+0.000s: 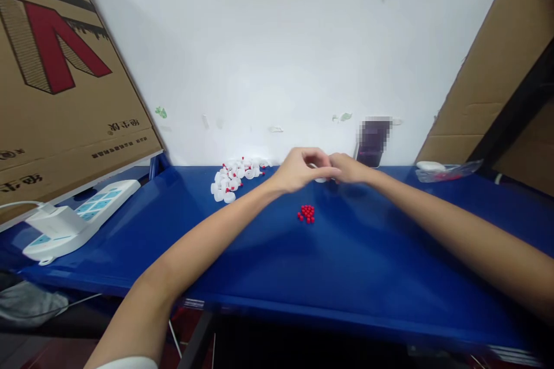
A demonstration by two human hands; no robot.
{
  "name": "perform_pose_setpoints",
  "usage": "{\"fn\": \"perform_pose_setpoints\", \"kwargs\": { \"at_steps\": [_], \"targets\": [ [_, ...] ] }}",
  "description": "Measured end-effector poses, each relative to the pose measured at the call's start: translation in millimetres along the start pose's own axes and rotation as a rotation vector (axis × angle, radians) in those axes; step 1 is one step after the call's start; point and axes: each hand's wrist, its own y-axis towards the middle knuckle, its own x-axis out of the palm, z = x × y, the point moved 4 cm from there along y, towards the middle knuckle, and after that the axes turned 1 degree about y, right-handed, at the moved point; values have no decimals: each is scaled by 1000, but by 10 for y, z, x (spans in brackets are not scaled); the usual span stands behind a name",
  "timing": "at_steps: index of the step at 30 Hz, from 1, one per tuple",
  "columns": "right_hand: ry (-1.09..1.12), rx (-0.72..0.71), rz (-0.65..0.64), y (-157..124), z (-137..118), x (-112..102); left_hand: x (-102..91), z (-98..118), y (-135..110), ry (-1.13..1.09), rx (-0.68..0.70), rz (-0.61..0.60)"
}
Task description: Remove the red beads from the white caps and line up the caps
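Note:
My left hand (pixel 303 170) is above the back of the blue table, with thumb and fingers curled together. Its fingertips meet my right hand (pixel 350 168), which is also closed. Whatever is pinched between them is hidden by the fingers and blurred. A small part of a white cap (pixel 320 180) shows just below the left thumb; I cannot tell whether it is held or lies behind. Nearer to me lies a small cluster of red beads (pixel 307 213). Left of my left hand, a heap of white caps with red tips (pixel 236 177) rests by the wall.
A white power strip (pixel 104 202) with a plugged-in charger (pixel 56 222) lies at the left. Cardboard boxes (pixel 73 121) flank the table. A dark phone-like object (pixel 373 141) leans on the wall, and a clear plastic bag (pixel 452 173) lies at the back right.

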Motion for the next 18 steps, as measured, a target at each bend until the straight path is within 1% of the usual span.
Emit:
{"fn": "perform_pose_setpoints", "kwargs": {
  "at_steps": [2, 3, 4, 5, 8, 10, 12, 14, 16, 18],
  "targets": [
    [4, 56, -66, 13, 47, 20, -299, -396, 61, 282, -90, 200],
    [-3, 76, -69, 18, 61, 25, -434, -567, 57, 391, -162, 278],
    [-24, 81, -43, 20, 67, 23, -546, -708, 39, 505, -228, 323],
    [-59, 69, 2, 19, 61, 18, -630, -809, 13, 627, -260, 336],
    [-172, -4, 128, -17, -1, 33, -697, -1003, -79, 870, -327, 161],
    [-186, -33, 152, -61, -50, 90, -670, -1075, -141, 990, -395, 49],
    [-153, -70, 117, -109, -106, 189, -628, -1137, -180, 1086, -496, -32],
    [-123, -124, 58, -154, -170, 310, -592, -1197, -191, 1142, -586, -86],
    [-117, -160, 18, -192, -223, 421, -577, -1242, -178, 1177, -624, -101],
    [-112, -180, -5, -219, -259, 508, -577, -1270, -159, 1210, -613, -102]
  ]
}}
